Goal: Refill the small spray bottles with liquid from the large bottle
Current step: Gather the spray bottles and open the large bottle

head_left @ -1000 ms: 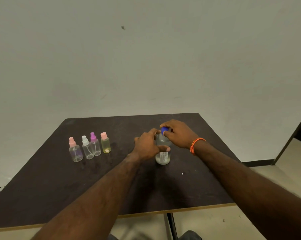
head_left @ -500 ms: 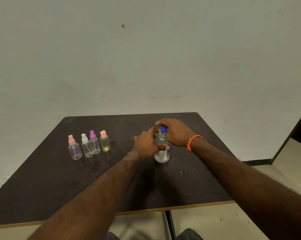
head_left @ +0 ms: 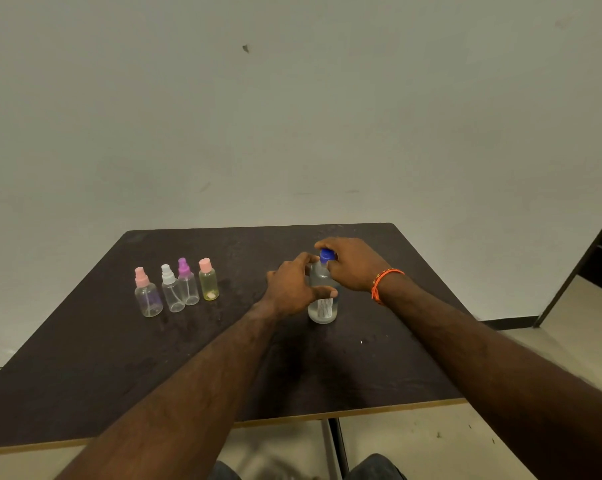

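On the right half of the bench (head_left: 85, 375) stands the large bottle (head_left: 322, 306), upright, and I have both hands on it. My left hand (head_left: 292, 289) is curled round its body, with the thumb across the front just above the label. My right hand (head_left: 353, 263) pinches the blue cap (head_left: 326, 255) from above. Compared with one second ago, my right hand has turned a little on the cap, and more of the blue is now visible between the fingers, while the bottle has stayed at the same place. I judge that the cap is being unscrewed, but it is still on the neck, so no pouring is possible yet. Four small spray bottles (head_left: 175, 289) stand in a row well apart to the left, all closed. The white label (head_left: 325, 307) on the large bottle carries small print, too fine to read.
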A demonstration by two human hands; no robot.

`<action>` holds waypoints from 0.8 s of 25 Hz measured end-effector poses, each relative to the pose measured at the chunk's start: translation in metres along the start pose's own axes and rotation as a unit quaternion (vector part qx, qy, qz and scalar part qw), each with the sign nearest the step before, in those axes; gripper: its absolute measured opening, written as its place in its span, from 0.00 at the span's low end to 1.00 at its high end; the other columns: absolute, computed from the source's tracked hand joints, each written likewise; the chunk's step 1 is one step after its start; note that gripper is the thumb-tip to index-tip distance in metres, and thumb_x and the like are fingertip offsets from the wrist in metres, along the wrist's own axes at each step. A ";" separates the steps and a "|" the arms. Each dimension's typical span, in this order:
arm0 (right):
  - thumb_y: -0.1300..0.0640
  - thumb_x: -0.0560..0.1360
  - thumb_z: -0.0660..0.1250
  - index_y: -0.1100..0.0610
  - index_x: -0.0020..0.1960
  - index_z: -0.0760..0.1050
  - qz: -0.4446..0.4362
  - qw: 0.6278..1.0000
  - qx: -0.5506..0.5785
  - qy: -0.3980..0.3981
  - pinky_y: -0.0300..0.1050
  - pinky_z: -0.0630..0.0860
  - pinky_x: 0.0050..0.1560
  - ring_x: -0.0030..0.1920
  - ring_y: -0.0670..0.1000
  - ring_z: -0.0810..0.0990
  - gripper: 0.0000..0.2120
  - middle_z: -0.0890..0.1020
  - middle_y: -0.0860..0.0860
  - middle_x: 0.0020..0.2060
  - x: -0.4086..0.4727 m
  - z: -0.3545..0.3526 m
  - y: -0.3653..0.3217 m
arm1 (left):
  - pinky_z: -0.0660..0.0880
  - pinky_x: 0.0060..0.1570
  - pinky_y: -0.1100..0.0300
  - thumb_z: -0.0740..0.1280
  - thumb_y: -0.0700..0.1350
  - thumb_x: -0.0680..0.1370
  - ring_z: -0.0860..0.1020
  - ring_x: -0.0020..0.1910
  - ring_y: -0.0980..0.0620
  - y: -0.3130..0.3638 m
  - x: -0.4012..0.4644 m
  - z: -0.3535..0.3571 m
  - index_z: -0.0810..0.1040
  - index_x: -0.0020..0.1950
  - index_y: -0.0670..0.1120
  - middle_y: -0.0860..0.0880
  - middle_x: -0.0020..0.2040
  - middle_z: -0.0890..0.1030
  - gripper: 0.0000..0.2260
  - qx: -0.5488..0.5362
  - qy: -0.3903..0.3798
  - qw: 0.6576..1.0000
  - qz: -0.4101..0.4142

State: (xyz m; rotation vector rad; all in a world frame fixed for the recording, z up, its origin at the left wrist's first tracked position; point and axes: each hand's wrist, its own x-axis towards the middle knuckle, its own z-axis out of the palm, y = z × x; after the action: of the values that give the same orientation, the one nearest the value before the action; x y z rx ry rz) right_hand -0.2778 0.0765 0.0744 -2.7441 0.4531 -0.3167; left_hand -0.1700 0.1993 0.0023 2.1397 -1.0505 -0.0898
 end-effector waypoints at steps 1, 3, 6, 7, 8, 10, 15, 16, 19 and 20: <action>0.57 0.75 0.67 0.52 0.72 0.70 0.007 1.000 0.004 0.001 0.48 0.74 0.63 0.61 0.54 0.78 0.26 0.78 0.52 0.65 0.000 -0.002 0.000 | 0.64 0.64 0.46 0.79 0.67 0.65 0.77 0.62 0.52 0.000 0.000 0.000 0.72 0.70 0.55 0.54 0.63 0.81 0.38 -0.002 -0.003 1.000 0.001; 0.49 0.75 0.69 0.52 0.67 0.73 0.015 1.000 -0.004 0.027 0.47 0.77 0.57 0.54 0.51 0.79 0.22 0.80 0.51 0.58 -0.001 -0.002 0.002 | 0.65 0.63 0.47 0.79 0.67 0.65 0.77 0.60 0.53 0.000 0.000 0.000 0.72 0.67 0.55 0.56 0.58 0.80 0.35 -0.002 -0.006 1.000 0.003; 0.46 0.77 0.69 0.53 0.59 0.78 0.011 0.997 -0.028 0.070 0.42 0.71 0.51 0.49 0.48 0.75 0.15 0.79 0.51 0.53 0.000 0.000 0.002 | 0.64 0.58 0.50 0.78 0.68 0.65 0.76 0.55 0.56 0.000 0.000 -0.001 0.73 0.65 0.57 0.61 0.53 0.76 0.34 -0.003 -0.006 1.000 0.005; 0.48 0.77 0.68 0.53 0.59 0.79 0.008 0.997 -0.023 0.071 0.43 0.71 0.52 0.50 0.49 0.75 0.14 0.79 0.51 0.54 -0.001 0.001 0.000 | 0.62 0.57 0.51 0.78 0.68 0.64 0.74 0.54 0.57 -0.001 0.000 0.000 0.72 0.66 0.57 0.61 0.53 0.75 0.35 -0.003 -0.004 1.000 0.006; 0.51 0.78 0.67 0.54 0.61 0.79 0.002 0.998 -0.021 0.066 0.44 0.73 0.55 0.52 0.50 0.76 0.14 0.79 0.52 0.56 -0.001 0.001 -0.002 | 0.61 0.57 0.51 0.78 0.69 0.64 0.73 0.53 0.58 -0.002 0.001 0.000 0.72 0.66 0.57 0.61 0.53 0.75 0.36 -0.002 -0.003 1.000 0.007; 0.59 0.77 0.65 0.54 0.65 0.79 -0.020 0.998 -0.031 0.052 0.47 0.74 0.60 0.57 0.53 0.77 0.17 0.79 0.53 0.59 -0.003 0.001 -0.008 | 0.60 0.57 0.51 0.78 0.69 0.64 0.73 0.54 0.58 -0.004 0.002 0.001 0.72 0.68 0.57 0.60 0.56 0.78 0.37 -0.002 -0.003 1.000 0.006; 0.58 0.74 0.67 0.53 0.72 0.71 -0.003 0.999 -0.012 0.037 0.50 0.74 0.64 0.63 0.55 0.77 0.26 0.78 0.53 0.65 -0.009 0.000 -0.016 | 0.60 0.56 0.51 0.79 0.67 0.64 0.73 0.53 0.58 -0.006 0.003 0.004 0.72 0.69 0.56 0.61 0.53 0.76 0.37 -0.004 -0.007 1.000 0.000; 0.53 0.75 0.68 0.53 0.72 0.70 0.011 0.999 -0.006 0.051 0.49 0.74 0.63 0.62 0.54 0.77 0.26 0.77 0.52 0.66 -0.009 0.001 -0.015 | 0.60 0.56 0.50 0.79 0.67 0.64 0.73 0.52 0.58 -0.006 0.004 0.005 0.72 0.67 0.57 0.62 0.51 0.75 0.36 -0.001 -0.007 1.000 0.002; 0.47 0.77 0.69 0.54 0.60 0.75 0.036 0.994 -0.019 0.105 0.43 0.72 0.51 0.52 0.50 0.77 0.16 0.79 0.51 0.56 -0.005 0.003 -0.012 | 0.62 0.56 0.50 0.78 0.69 0.64 0.73 0.51 0.58 -0.005 0.004 0.004 0.72 0.63 0.58 0.62 0.51 0.74 0.34 0.009 -0.009 1.000 -0.004; 0.48 0.77 0.69 0.54 0.57 0.76 0.039 0.993 -0.022 0.112 0.42 0.70 0.48 0.49 0.50 0.76 0.12 0.79 0.51 0.53 -0.004 0.002 -0.011 | 0.62 0.56 0.50 0.78 0.69 0.64 0.73 0.52 0.58 -0.004 0.004 0.004 0.72 0.64 0.57 0.62 0.52 0.74 0.35 0.009 -0.008 1.000 -0.005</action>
State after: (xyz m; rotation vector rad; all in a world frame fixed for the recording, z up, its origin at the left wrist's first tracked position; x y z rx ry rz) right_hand -0.2780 0.0888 0.0761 -2.7365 0.6297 -0.6059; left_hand -0.1659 0.1964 -0.0023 2.1637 -1.0542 -0.1037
